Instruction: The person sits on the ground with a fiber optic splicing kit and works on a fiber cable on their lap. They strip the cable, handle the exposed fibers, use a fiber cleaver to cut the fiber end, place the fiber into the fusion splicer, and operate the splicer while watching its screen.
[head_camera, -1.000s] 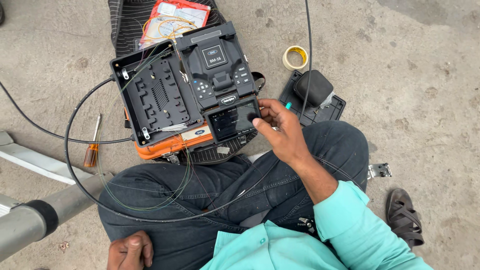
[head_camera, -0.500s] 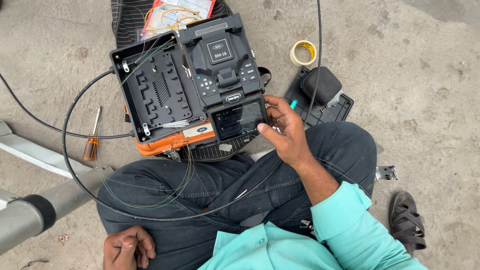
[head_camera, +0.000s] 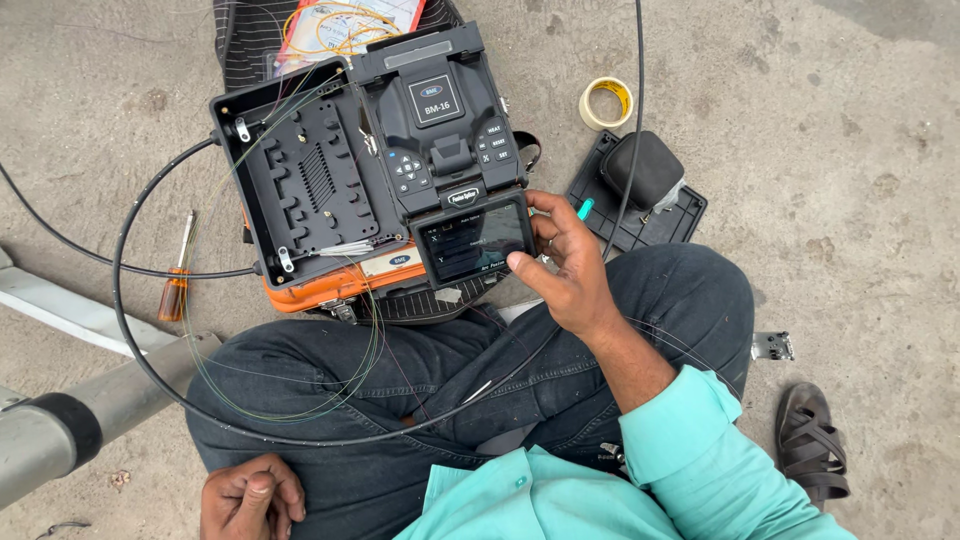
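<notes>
Right hand shifts its grip on the splicer's little screen

The right hand (head_camera: 565, 270) has slid from the top edge of the screen (head_camera: 473, 240) down to its right side over the last second; the fingers (head_camera: 548, 212) curl over the upper corner while the thumb presses the lower right corner, pinching the tilted display between them. The black fusion splicer (head_camera: 440, 120) sits centre-top of the frame beside the open splice tray (head_camera: 300, 180), on an orange case (head_camera: 330, 290) against the person's knees. The left hand (head_camera: 250, 497), bottom left, has closed into a loose fist on the thigh, holding nothing. That reads as steadying the display for a look. A black cable (head_camera: 125, 300) loops left; the tape roll (head_camera: 606, 102) lies upper right on the concrete floor (head_camera: 850, 150).
</notes>
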